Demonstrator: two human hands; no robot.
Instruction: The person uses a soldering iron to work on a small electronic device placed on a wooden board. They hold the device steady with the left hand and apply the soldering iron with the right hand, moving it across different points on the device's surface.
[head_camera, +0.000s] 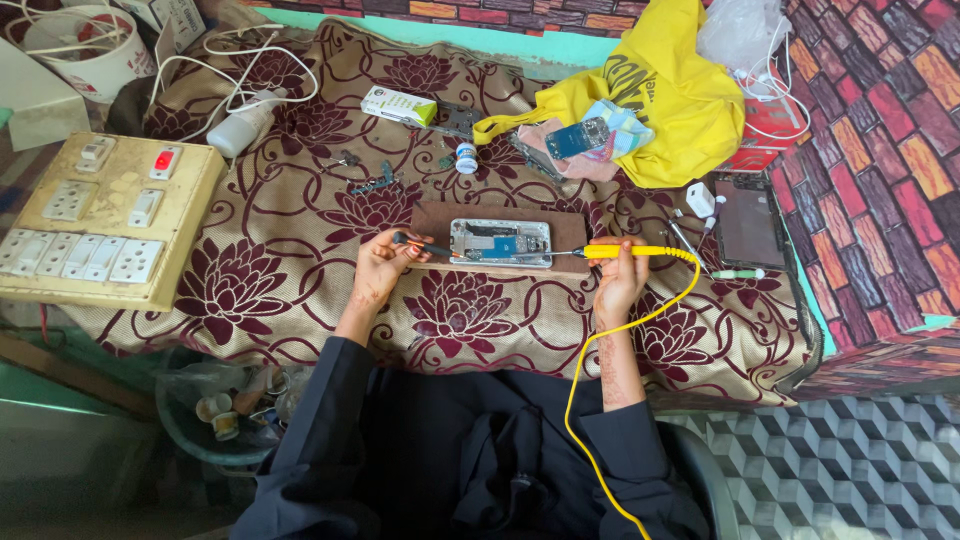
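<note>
The left hand (380, 268) is closed around a thin dark tool (420, 243), maybe a small screwdriver, and its tip rests at the left edge of the open phone (500, 242). The right hand (620, 280) grips a yellow iron (625, 252) with a yellow cord (600, 350), and its metal tip points at the phone's right edge. The phone lies face down with its back off on a brown board (570, 225), in the middle of the flowery cloth (250, 290). This looks like the step of fixing a small part inside the phone. The next move needs a steady hand and a very careful touch with the hot tip. A yellow bag (680, 100) lies behind, and a switch board (100, 215) sits far to the left.
</note>
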